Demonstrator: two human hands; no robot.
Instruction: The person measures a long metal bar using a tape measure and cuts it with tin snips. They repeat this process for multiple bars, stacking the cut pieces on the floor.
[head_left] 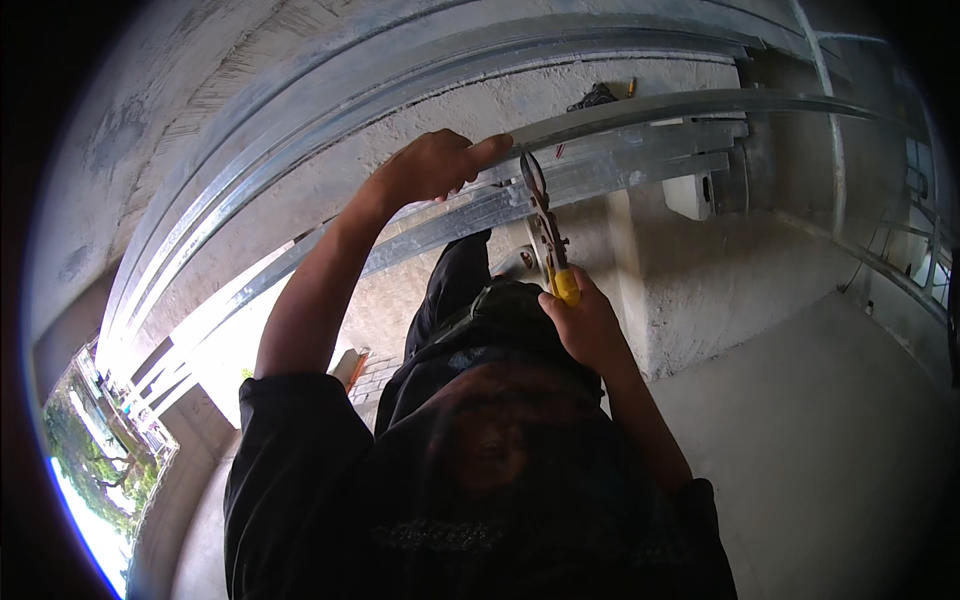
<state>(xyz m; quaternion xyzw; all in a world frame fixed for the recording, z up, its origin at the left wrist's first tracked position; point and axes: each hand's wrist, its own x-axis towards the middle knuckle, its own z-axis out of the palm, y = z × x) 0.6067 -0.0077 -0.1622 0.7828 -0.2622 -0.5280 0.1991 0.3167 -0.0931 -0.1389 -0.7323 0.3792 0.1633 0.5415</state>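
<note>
A long galvanized metal channel [650, 108] runs across in front of me, curving with the lens. My left hand [432, 168] is closed around it, thumb stretched along its edge. In my right hand [585, 315], lower and to the right, is a pair of tin snips [543, 218] with yellow grips, held upright. Their dark blades reach up to the channel's near edge, just right of my left thumb. Whether the blades touch or bite the metal, I cannot tell.
More metal channels [640, 180] lie below the held one, and others [560, 45] beyond it along the concrete. A dark bundle [597, 95] sits on the far ledge. A white box [688, 195] is at right, near a metal pipe frame [838, 170]. Concrete floor [800, 430] spreads at lower right.
</note>
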